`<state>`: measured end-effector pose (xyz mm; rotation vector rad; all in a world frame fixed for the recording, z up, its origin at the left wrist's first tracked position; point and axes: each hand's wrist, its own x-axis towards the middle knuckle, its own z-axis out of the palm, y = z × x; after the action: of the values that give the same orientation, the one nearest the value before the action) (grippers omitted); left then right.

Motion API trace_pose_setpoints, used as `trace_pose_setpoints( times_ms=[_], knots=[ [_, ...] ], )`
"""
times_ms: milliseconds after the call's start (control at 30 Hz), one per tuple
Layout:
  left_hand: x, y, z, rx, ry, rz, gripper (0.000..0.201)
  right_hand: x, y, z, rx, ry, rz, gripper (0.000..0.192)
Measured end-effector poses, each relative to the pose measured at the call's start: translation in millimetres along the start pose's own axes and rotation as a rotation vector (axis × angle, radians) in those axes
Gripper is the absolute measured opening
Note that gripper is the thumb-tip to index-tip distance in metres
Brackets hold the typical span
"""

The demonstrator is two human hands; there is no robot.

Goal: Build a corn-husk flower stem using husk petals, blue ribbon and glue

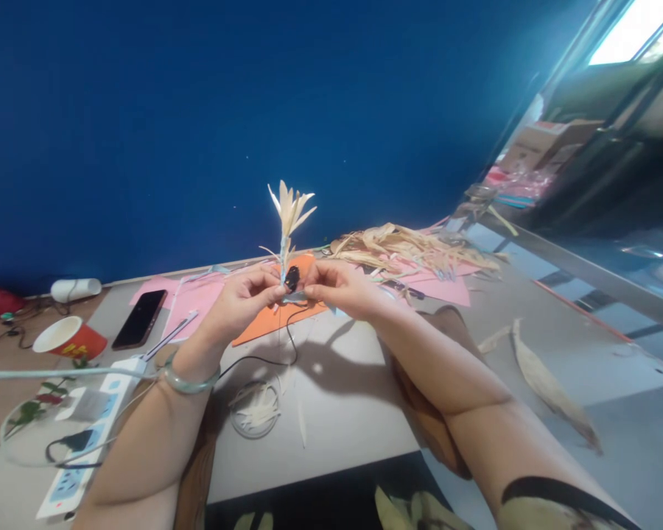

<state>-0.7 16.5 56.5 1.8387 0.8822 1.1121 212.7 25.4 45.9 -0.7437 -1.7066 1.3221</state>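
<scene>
Between the thumb and fingers of my left hand (257, 292) is the lower stem of a flower made of dried corn husk (288, 210). It stands upright, its pale pointed petals spread at the top, and its stem looks wrapped in pale blue. My right hand (337, 287) is pinched closed just beside it; a bluish strip (294, 297) shows between the two hands, but what the right fingertips grip is too small to tell. A black object (292, 278) sits between my hands, its kind unclear. Orange paper (265, 327) lies under them.
A heap of dried husks (403, 246) lies on pink paper (458, 287) at the back right. A round dish of pale strips (255, 434) stands nearer. On the left are a phone (140, 319), a paper cup (69, 338) and a power strip (88, 442) with cords. A blue wall (309, 96) rises behind.
</scene>
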Motion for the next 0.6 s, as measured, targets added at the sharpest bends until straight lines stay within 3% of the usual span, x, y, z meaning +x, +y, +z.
trace_pose_setpoints(
  times_ms=[100,167,300,433,600],
  knots=[
    [-1.0,-0.1,0.2,-0.029,-0.005,-0.033,0.024,2.9,9.2,2.6,0.182,-0.061,0.079,0.021],
    [-1.4,1.0,2.2,-0.055,-0.010,-0.054,0.023,3.6,10.6,4.6,0.190,-0.083,0.109,0.025],
    [-1.1,1.5,9.0,-0.100,-0.052,-0.076,0.022,1.8,2.4,7.5,-0.047,-0.151,0.103,0.025],
    [-0.8,-2.1,12.2,-0.108,-0.103,-0.095,0.020,-0.8,-7.2,6.8,-0.318,-0.151,-0.014,0.015],
    [-0.7,-3.9,12.0,-0.124,-0.129,-0.115,0.021,-3.2,-9.0,4.7,-0.412,-0.143,-0.039,0.012]
  ],
)
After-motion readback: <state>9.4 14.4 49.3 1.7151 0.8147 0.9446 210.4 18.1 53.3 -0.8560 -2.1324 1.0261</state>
